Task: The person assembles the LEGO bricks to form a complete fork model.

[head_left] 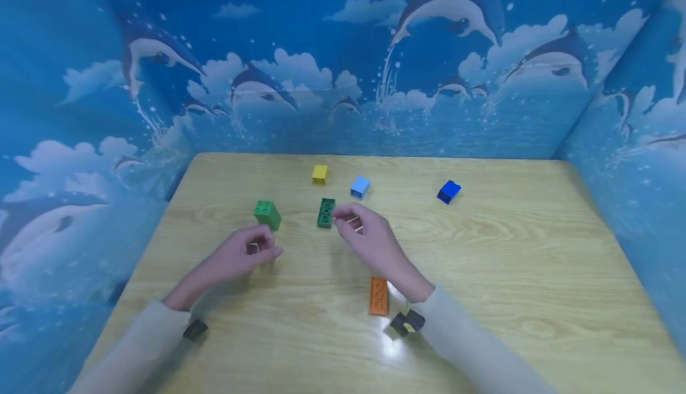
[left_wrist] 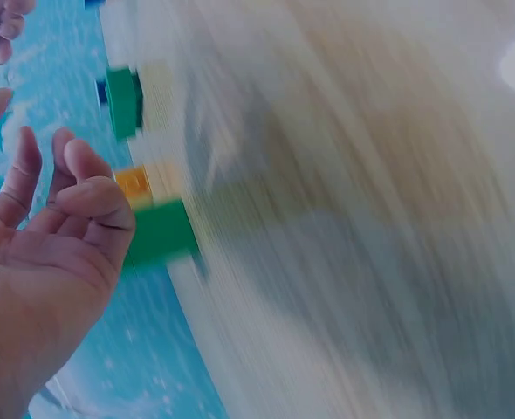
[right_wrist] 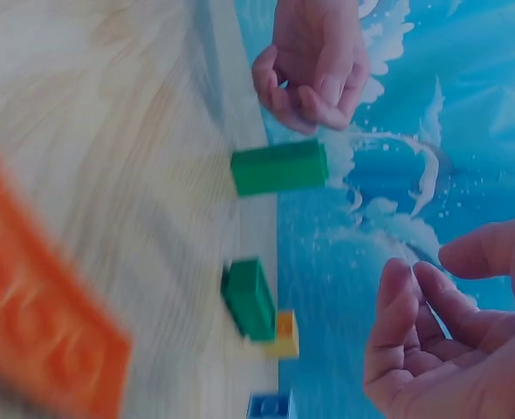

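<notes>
Pale sleeves (head_left: 145, 346) nearest the head camera, at eight and five o'clock; beyond, well apart, two bare hands, left hand (head_left: 230, 257) and right hand (head_left: 377, 240), fingers loosely bent around bare air. On the worktop (head_left: 509, 263), tall green brick (head_left: 268, 216) at one o'clock from the left hand, dark green brick (head_left: 326, 213) at ten from the right, orange brick (head_left: 379, 296) at six. From the dark green brick, yellow brick (head_left: 320, 174) at twelve, light blue brick (head_left: 360, 187) at two, dark blue brick (head_left: 449, 191) at three. Left wrist view: tall green brick at three from the left hand, partly behind bent fingers; cannot tell whether touching. Right wrist view: orange brick large at eight, dark green brick at nine from the right hand, apart.
</notes>
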`<action>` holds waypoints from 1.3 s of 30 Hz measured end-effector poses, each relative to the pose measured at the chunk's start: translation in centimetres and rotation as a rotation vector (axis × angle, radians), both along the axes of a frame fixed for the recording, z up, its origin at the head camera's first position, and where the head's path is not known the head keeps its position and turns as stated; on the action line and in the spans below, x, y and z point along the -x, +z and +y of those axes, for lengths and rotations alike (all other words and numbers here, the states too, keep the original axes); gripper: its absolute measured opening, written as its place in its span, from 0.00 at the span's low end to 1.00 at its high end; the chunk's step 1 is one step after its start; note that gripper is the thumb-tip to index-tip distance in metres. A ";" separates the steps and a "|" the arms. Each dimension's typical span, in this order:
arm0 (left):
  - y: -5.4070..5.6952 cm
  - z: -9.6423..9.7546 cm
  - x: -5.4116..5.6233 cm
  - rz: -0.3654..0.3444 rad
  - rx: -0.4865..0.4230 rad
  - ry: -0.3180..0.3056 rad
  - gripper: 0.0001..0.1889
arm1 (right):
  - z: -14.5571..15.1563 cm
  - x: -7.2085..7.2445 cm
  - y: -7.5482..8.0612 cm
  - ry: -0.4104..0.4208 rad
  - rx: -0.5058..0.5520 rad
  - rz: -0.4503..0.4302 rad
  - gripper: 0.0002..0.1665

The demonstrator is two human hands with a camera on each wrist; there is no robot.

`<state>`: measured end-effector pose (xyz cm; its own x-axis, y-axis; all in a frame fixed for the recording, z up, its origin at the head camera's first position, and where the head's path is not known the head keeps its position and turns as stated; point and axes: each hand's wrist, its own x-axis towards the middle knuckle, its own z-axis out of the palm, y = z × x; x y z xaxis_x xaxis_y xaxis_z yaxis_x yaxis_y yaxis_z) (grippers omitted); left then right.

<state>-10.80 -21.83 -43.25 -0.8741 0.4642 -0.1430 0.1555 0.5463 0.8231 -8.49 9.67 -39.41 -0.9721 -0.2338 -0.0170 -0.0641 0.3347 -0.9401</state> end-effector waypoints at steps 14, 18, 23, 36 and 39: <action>-1.9 6.0 -2.3 -0.031 -0.074 -0.068 0.14 | 8.3 -4.3 -2.6 -0.077 -0.153 -0.032 0.16; -2.2 7.6 -2.9 -0.001 -0.123 -0.069 0.17 | 9.7 -5.5 -3.0 -0.096 -0.178 -0.002 0.15; -2.0 9.4 -3.4 0.003 -0.104 -0.070 0.26 | 11.6 -6.7 -3.3 -0.125 -0.231 0.026 0.18; -2.8 12.9 -5.3 0.024 -0.010 -0.193 0.39 | 13.3 -9.3 -4.7 -0.073 -0.305 -0.184 0.40; -2.8 13.5 -5.7 0.072 0.052 -0.212 0.41 | 13.1 -9.6 -4.7 -0.067 -0.375 -0.215 0.48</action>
